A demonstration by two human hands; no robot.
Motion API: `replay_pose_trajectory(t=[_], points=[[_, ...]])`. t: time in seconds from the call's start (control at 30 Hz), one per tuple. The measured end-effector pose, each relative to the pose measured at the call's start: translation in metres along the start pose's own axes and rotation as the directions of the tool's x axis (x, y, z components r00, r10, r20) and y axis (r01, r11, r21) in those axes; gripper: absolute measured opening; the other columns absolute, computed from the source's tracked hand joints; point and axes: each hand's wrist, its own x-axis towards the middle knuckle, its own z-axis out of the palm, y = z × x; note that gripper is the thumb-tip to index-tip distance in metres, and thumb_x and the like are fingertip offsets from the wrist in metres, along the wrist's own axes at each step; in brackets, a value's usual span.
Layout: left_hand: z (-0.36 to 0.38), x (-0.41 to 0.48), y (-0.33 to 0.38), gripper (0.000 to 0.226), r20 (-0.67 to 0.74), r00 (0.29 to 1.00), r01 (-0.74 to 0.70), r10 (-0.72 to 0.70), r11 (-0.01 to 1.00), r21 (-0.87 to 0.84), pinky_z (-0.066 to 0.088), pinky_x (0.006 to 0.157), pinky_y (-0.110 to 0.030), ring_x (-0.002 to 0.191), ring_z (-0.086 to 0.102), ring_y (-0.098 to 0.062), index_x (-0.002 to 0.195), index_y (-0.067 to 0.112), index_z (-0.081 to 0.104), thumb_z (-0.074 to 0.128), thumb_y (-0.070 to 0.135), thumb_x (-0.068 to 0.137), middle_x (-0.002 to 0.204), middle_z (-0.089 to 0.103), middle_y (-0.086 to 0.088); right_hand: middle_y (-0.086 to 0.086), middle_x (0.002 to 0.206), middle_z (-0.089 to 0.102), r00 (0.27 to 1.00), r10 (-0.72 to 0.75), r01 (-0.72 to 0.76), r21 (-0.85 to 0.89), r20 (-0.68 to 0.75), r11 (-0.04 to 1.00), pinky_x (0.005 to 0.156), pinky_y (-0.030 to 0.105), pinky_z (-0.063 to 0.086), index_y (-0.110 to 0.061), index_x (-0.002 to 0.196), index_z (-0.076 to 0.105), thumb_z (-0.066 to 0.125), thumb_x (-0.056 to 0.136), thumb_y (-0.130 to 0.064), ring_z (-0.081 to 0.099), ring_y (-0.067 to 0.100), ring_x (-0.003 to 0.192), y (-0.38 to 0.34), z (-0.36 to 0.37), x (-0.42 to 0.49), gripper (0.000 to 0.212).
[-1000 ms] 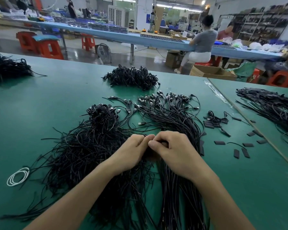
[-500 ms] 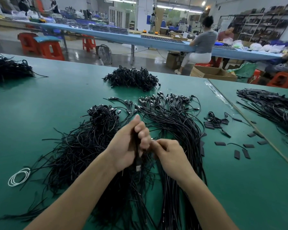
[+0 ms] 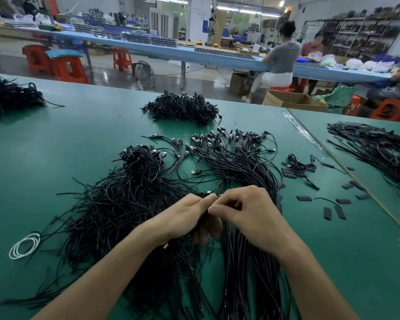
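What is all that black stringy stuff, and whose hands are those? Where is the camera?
There is no machine here, just a person working. The camera sits on the person's head and looks forward and down, so you see their own two arms. The left hand and the right hand meet in the middle and pinch one thin black cable between their fingertips. Under them, on the green table, lie bundles of black cables with little plugs at the far ends. A tangled heap lies farther back. To the right are small flat black pieces, and to the left a white coil. Behind, other people sit at a long blue table.
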Motion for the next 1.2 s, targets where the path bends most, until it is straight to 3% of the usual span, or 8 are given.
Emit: replay_pose_trajectory(t=[0.13, 0.33, 0.5, 0.57, 0.73, 1.0, 1.1, 1.2], points=[[-0.002, -0.003, 0.0, 0.063, 0.097, 0.988, 0.129, -0.119, 0.987, -0.1, 0.027, 0.034, -0.015, 0.036, 0.034, -0.006, 0.051, 0.024, 0.051, 0.033, 0.061, 0.099, 0.047, 0.046, 0.006, -0.005, 0.062, 0.064, 0.993, 0.062, -0.036, 0.24, -0.104, 0.97, 0.056, 0.025, 0.045, -0.022, 0.07, 0.068, 0.086, 0.075, -0.025, 0.053, 0.005, 0.056, 0.008, 0.003, 0.003, 0.019], [-0.014, -0.008, -0.002, 0.054, 0.359, 0.927, 0.238, -0.106, 0.907, -0.346, 0.025, 0.031, -0.014, 0.033, 0.033, -0.004, 0.053, 0.024, 0.041, 0.045, 0.062, 0.092, 0.049, 0.043, 0.004, -0.003, 0.082, 0.069, 0.985, 0.035, -0.117, 0.5, 0.171, 0.858, 0.081, 0.036, 0.054, -0.025, 0.079, 0.065, 0.074, 0.08, -0.03, 0.062, 0.014, 0.08, 0.011, 0.005, 0.002, 0.011], [-0.015, -0.008, -0.007, 0.054, 0.306, 0.947, 0.206, -0.095, 0.912, -0.355, 0.036, 0.035, -0.016, 0.038, 0.047, -0.009, 0.052, 0.025, 0.04, 0.045, 0.058, 0.094, 0.058, 0.056, -0.003, -0.005, 0.083, 0.066, 0.977, 0.014, -0.105, 0.424, 0.213, 0.9, 0.076, 0.025, 0.052, -0.013, 0.087, 0.062, 0.071, 0.091, -0.018, 0.061, 0.007, 0.081, 0.009, 0.005, 0.003, 0.011], [-0.016, -0.008, -0.007, 0.054, 0.311, 0.946, 0.211, -0.091, 0.901, -0.38, 0.036, 0.036, -0.017, 0.039, 0.047, -0.009, 0.051, 0.025, 0.04, 0.044, 0.057, 0.094, 0.058, 0.056, -0.002, 0.003, 0.087, 0.067, 0.972, -0.003, -0.09, 0.384, 0.234, 0.919, 0.081, 0.036, 0.053, -0.007, 0.091, 0.06, 0.067, 0.094, -0.018, 0.062, 0.011, 0.084, 0.007, 0.007, 0.003, 0.013], [-0.012, -0.007, -0.007, 0.057, 0.193, 0.979, 0.139, -0.066, 0.909, -0.394, 0.042, 0.04, -0.019, 0.043, 0.054, -0.012, 0.05, 0.023, 0.044, 0.051, 0.06, 0.093, 0.061, 0.061, -0.007, 0.008, 0.083, 0.069, 0.99, 0.012, -0.051, 0.279, 0.139, 0.959, 0.081, 0.041, 0.054, -0.022, 0.081, 0.06, 0.071, 0.092, -0.022, 0.066, 0.018, 0.081, 0.006, 0.006, 0.007, 0.015], [0.005, 0.003, -0.01, 0.055, -0.214, 0.972, 0.051, -0.098, 0.976, -0.213, 0.044, 0.054, -0.026, 0.054, 0.047, -0.017, 0.053, 0.014, 0.056, 0.043, 0.028, 0.104, 0.053, 0.047, -0.002, -0.016, 0.072, 0.065, 0.999, -0.004, 0.006, 0.062, -0.036, 0.998, 0.062, 0.012, 0.045, -0.029, 0.076, 0.057, 0.07, 0.092, -0.022, 0.059, 0.0, 0.064, 0.004, 0.017, 0.008, 0.021], [0.005, 0.002, -0.002, 0.044, -0.1, 0.965, 0.163, -0.242, 0.853, -0.497, 0.059, 0.057, -0.039, 0.053, 0.061, -0.023, 0.071, 0.006, 0.067, 0.037, 0.021, 0.099, 0.06, 0.059, -0.012, -0.007, 0.071, 0.067, 0.994, -0.041, 0.047, 0.061, -0.097, 0.997, 0.06, 0.017, 0.049, -0.024, 0.076, 0.059, 0.072, 0.089, -0.018, 0.062, 0.008, 0.067, -0.003, 0.025, 0.008, 0.02], [0.005, -0.002, 0.001, 0.054, 0.131, 0.963, 0.266, -0.237, 0.734, -0.625, 0.059, 0.057, -0.04, 0.055, 0.067, -0.023, 0.059, 0.011, 0.07, 0.031, 0.031, 0.091, 0.056, 0.063, -0.007, -0.004, 0.07, 0.064, 0.987, -0.076, 0.085, 0.061, -0.14, 0.995, 0.058, 0.022, 0.049, -0.02, 0.073, 0.059, 0.074, 0.087, -0.015, 0.061, 0.011, 0.065, -0.007, 0.034, 0.01, 0.021]])
